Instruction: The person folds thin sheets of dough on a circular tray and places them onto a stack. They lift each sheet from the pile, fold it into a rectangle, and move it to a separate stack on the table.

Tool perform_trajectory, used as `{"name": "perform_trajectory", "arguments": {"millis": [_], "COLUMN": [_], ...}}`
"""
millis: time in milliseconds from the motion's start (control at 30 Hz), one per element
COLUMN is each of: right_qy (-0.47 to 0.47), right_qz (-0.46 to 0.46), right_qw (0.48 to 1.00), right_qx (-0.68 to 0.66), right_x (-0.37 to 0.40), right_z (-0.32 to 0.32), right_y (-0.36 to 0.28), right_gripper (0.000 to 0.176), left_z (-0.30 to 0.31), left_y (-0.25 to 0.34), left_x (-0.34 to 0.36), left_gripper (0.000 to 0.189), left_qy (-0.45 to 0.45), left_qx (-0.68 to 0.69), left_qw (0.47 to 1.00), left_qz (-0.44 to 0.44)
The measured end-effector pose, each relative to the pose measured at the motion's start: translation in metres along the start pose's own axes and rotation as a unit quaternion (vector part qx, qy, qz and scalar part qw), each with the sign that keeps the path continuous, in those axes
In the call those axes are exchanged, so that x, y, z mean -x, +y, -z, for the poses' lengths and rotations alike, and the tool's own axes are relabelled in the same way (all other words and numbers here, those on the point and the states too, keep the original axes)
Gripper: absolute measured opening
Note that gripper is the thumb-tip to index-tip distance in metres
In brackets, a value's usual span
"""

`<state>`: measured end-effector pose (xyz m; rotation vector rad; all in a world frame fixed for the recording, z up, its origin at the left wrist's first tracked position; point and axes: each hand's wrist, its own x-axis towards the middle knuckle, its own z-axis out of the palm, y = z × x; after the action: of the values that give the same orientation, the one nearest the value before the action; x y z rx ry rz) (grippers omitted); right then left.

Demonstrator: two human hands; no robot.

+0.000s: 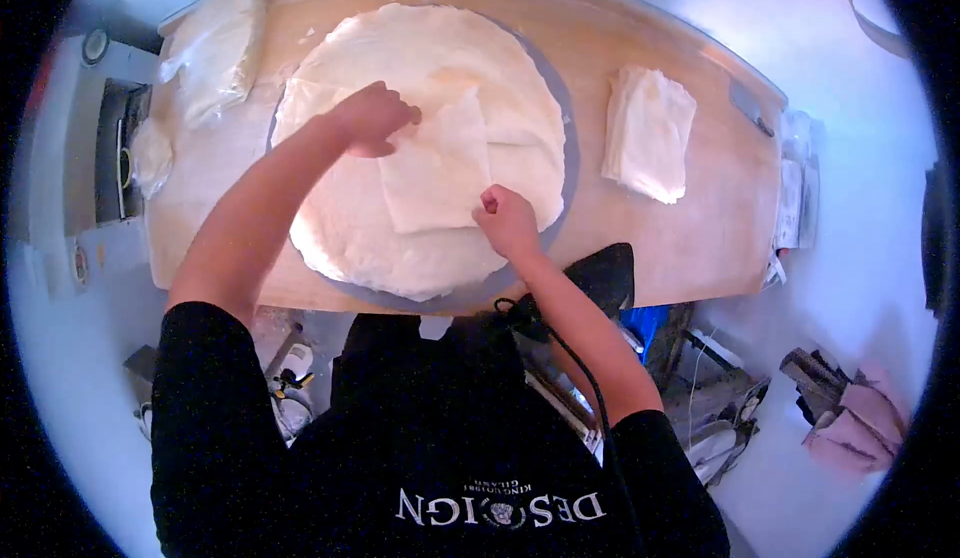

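Note:
A thin, pale, squarish dough sheet [440, 173] lies over a large round layer of the same dough [350, 243]. My right hand [507, 220] is closed in a pinch at the sheet's lower right corner. At its upper left side is my left hand [375, 120], fingers curled down onto the sheet's edge; its fingertips are partly hidden. Under the dough, a grey round board [571, 148] shows as a rim. Folds and overlapping edges mark the round's surface.
On the wooden table [700, 248], a stack of dough sheets [650, 136] lies to the right. A knife [748, 108] rests near the back right edge. Clear plastic bags [215, 53] holding pale sheets lie at the left. A black cable runs along my right arm.

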<state>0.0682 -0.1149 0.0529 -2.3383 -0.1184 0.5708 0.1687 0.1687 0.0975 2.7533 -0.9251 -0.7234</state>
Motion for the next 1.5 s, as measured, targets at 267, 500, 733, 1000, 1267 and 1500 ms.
{"name": "perform_trajectory", "arguments": {"millis": [267, 500, 733, 1000, 1267, 1500], "right_qy": [0.038, 0.092, 0.057, 0.062, -0.165, -0.035], "right_qz": [-0.033, -0.028, -0.010, -0.032, -0.182, -0.173], "right_qw": [0.998, 0.984, 0.981, 0.997, 0.818, 0.753], "right_qx": [0.045, 0.150, 0.185, 0.013, -0.520, -0.634], "right_x": [-0.006, -0.001, -0.015, -0.030, 0.003, 0.057], "right_z": [-0.012, -0.010, -0.004, -0.025, 0.077, 0.130], "right_y": [0.010, -0.009, -0.009, 0.007, -0.059, -0.038], "right_gripper": [0.019, 0.022, 0.036, 0.026, 0.048, 0.052], "left_z": [-0.026, -0.077, -0.121, -0.144, -0.099, -0.040], "left_y": [-0.017, 0.084, 0.113, 0.130, 0.169, 0.249], "left_x": [-0.018, 0.051, 0.077, 0.095, 0.077, 0.048], "left_gripper": [0.028, 0.026, 0.018, 0.024, 0.058, 0.084], "left_qy": [0.015, 0.371, 0.172, 0.342, 0.228, 0.208], "left_qx": [-0.063, 0.081, 0.088, 0.176, 0.854, 0.804], "left_qw": [0.996, 0.925, 0.979, 0.906, 0.355, 0.507], "left_qz": [0.056, -0.022, 0.060, 0.180, 0.305, 0.230]}}
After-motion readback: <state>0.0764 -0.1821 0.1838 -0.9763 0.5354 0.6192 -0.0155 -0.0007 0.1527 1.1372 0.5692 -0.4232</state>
